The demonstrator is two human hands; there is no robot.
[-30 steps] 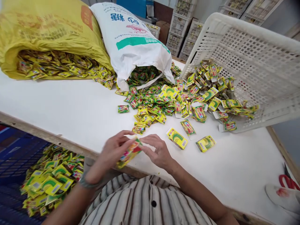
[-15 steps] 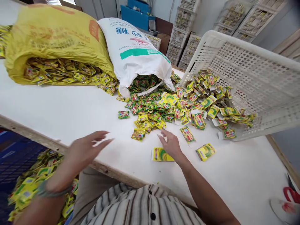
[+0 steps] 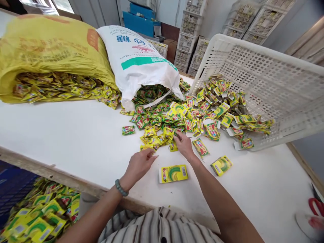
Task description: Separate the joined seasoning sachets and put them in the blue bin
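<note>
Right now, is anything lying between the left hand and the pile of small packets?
Nothing visible. The left hand hovers at the near edge of the packet pile, fingertips almost touching it; only bare table lies around.

both hands (image 3: 140,164) (image 3: 184,145) outstretched, fingers loosely spread (palms down)

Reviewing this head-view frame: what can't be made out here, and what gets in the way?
- Right hand: fingertips sit among the loose sachets; whether it grips one is hidden.
- Left hand: seen from the back, so its palm side is out of sight.
- White sack: only its mouth shows the contents.
- Red item: cut off by the right edge.
- Flat carton: print too small to read.
</note>
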